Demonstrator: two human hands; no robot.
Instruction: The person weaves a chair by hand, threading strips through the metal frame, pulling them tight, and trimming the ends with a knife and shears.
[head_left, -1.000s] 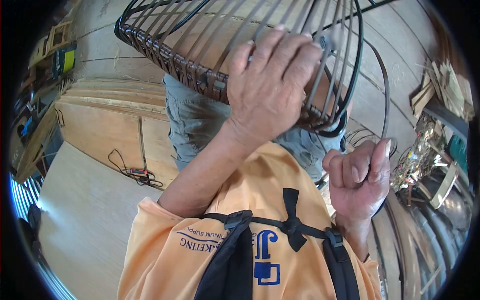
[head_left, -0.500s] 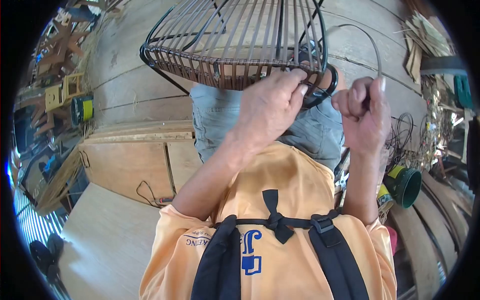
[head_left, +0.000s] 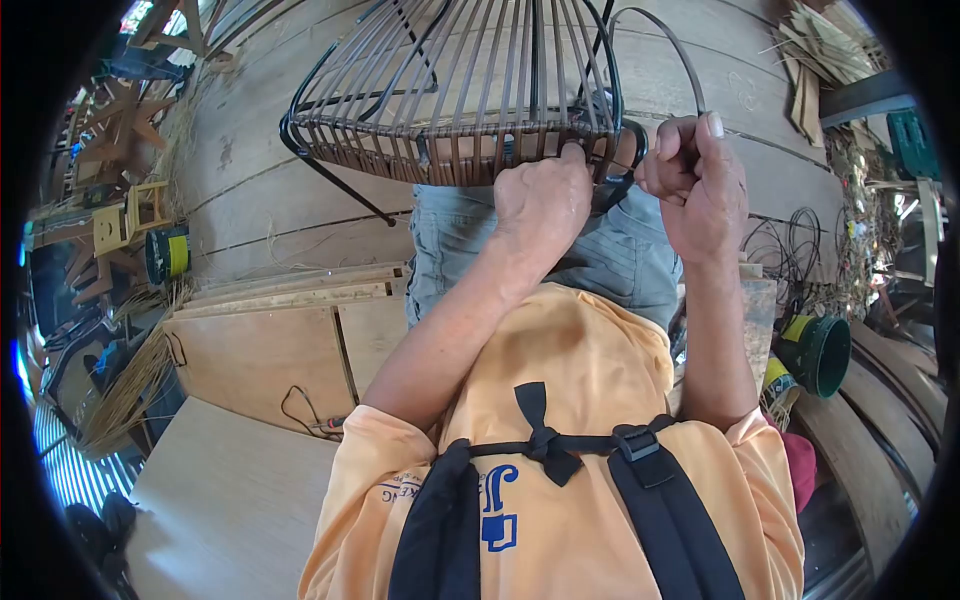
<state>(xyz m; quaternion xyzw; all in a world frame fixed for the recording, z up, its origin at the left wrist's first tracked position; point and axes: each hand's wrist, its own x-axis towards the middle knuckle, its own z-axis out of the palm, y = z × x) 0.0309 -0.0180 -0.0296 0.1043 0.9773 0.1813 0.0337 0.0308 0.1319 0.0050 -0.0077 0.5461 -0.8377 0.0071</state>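
Fingers of the right hand are closed together on a dark, flexible strip, with the thumb or forefinger pointing up along it; the others are curled in toward the palm. From this pinch, at the upper right of the frame, the strip makes an arch up and to the left, toward the slatted frame. This frame, with its dark slats and bent black rods, stands in the upper middle, just above the grey trousers.

Left hand is at the right part of its wrapped lower edge, one digit pressed near the slats. Its other fingertips are hidden, so I cannot tell if they pinch something or only give support.

In my judgement, to handle the strip well here, the right hand should hold it lightly taut and let the arch be wide, because a tight bend could make a kink. The strip should also lie flat, without twist. The left digit does best to press close to the wrapped edge, so that nothing becomes loose.
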